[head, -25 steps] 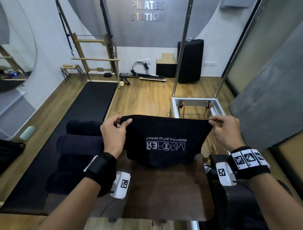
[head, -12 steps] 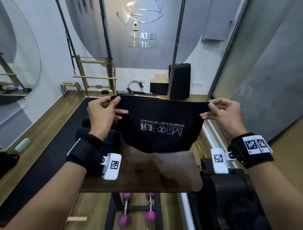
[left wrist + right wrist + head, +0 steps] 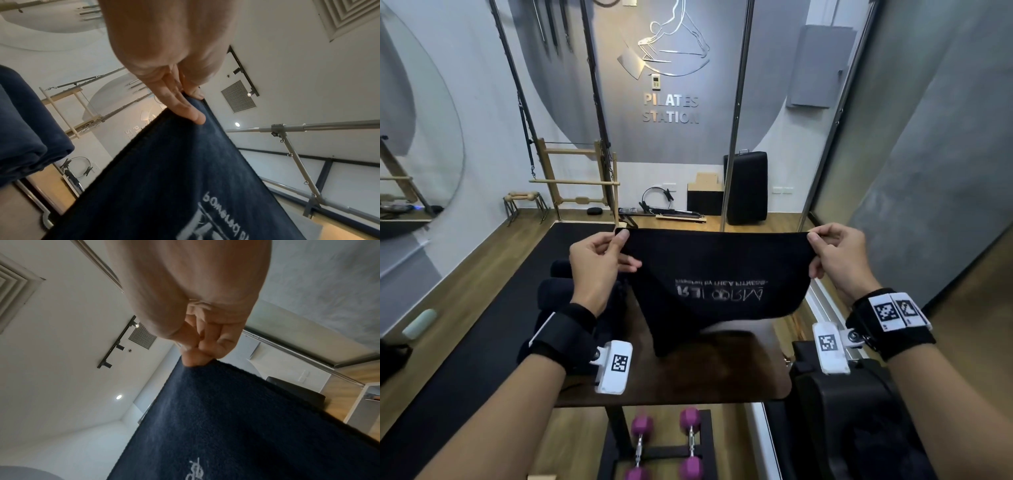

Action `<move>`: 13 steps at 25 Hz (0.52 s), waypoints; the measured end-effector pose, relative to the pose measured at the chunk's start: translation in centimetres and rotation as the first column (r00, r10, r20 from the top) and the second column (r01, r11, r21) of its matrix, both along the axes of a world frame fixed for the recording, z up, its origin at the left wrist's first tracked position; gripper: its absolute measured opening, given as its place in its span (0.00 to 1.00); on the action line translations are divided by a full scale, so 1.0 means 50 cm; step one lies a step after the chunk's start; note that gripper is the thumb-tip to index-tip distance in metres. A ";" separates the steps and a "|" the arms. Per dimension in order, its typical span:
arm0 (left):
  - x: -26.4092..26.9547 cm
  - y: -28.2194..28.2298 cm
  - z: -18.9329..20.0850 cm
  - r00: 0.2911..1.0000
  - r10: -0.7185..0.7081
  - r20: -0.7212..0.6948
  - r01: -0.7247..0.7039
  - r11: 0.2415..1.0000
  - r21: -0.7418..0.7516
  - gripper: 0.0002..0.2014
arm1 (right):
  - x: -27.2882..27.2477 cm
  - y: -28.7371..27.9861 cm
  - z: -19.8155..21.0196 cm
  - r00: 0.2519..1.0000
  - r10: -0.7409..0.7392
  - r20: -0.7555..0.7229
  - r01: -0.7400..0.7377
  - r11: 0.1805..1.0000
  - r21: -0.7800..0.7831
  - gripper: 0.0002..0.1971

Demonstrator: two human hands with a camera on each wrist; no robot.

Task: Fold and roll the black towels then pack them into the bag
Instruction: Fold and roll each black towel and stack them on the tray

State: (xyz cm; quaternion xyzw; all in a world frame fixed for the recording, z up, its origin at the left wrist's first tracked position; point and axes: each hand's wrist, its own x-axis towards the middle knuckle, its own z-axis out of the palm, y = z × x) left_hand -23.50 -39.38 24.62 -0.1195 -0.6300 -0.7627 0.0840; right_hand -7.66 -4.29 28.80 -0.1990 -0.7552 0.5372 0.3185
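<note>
A dark brown tabletop [image 3: 688,380] is sitting closest to the viewer in a pilates studio with a wooden floor, and purple dumbbells [image 3: 690,419] are resting on a rack beneath its near edge. To the right of the table, a black bag [image 3: 859,411] is standing low beside the right forearm; whether it is open cannot be told. Above the tabletop, both hands are holding a black towel [image 3: 717,270] up in the air by its top corners, its upper edge stretching nearly level between them and its white lettering hanging upside down. The left hand [image 3: 594,265] is pinching the left corner, thumb on the near face and fingers [image 3: 180,104] lying along the cloth, as the left wrist view is showing. The right hand [image 3: 837,255] is gripping the right corner with its fingertips [image 3: 197,353] bunched tightly on the hem. The towel's lower edge is drooping to a point just above the table, off it or barely brushing it. Left of the towel, behind the left wrist, rolled black towels [image 3: 558,291] are lying stacked at the table's left side. Farther back, a long black mat [image 3: 493,308] is running along the floor, and a wooden ladder frame [image 3: 571,181] is standing against the far wall under the "PILATES STATION" sign [image 3: 671,109].
</note>
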 end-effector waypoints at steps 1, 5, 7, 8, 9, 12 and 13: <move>0.008 -0.002 -0.001 1.000 0.011 -0.004 -0.011 1.000 -0.024 0.11 | 0.006 0.001 -0.002 1.000 -0.024 -0.002 0.024 1.000 0.013 0.08; 0.035 -0.008 0.006 0.998 0.039 -0.048 -0.043 0.993 -0.105 0.15 | 0.028 0.001 -0.003 0.997 -0.065 -0.030 0.065 0.998 0.005 0.08; 0.041 -0.014 0.010 0.995 0.038 -0.089 -0.049 0.991 -0.122 0.15 | 0.035 0.001 -0.001 0.997 -0.060 -0.049 0.059 0.998 -0.006 0.09; 0.043 -0.015 0.013 0.994 0.037 -0.102 -0.049 0.991 -0.121 0.14 | 0.036 0.002 0.000 0.996 -0.058 -0.062 0.057 0.998 -0.015 0.09; 0.043 -0.016 0.015 0.993 0.035 -0.109 -0.048 0.992 -0.116 0.13 | 0.035 0.004 0.001 0.996 -0.058 -0.073 0.056 0.998 -0.022 0.09; 0.032 -0.014 0.016 0.997 0.020 -0.079 -0.029 0.994 -0.107 0.12 | 0.024 0.004 -0.002 0.996 -0.055 -0.064 0.054 0.998 -0.021 0.07; 0.025 -0.013 0.015 0.998 0.010 -0.058 -0.016 0.995 -0.102 0.13 | 0.017 0.002 -0.004 0.998 -0.044 -0.052 0.043 0.999 -0.026 0.07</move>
